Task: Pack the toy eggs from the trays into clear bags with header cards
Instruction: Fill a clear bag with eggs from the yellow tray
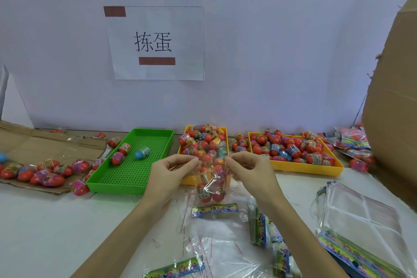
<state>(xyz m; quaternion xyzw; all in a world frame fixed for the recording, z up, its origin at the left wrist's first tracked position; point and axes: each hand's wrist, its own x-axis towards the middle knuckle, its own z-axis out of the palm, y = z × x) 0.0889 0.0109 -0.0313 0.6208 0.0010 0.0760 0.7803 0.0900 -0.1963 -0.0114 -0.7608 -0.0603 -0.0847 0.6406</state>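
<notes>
Held above the counter [67,221] before the yellow tray [304,168]: clear bag [211,184] of toy eggs [217,195], mouth pinched by left hand [168,174] and right hand [250,171]. Risked spilling eggs if either pinch slipped.

Bright even light, soft faint shadows; wide-angle bending at edges; slight overall softness.
</notes>
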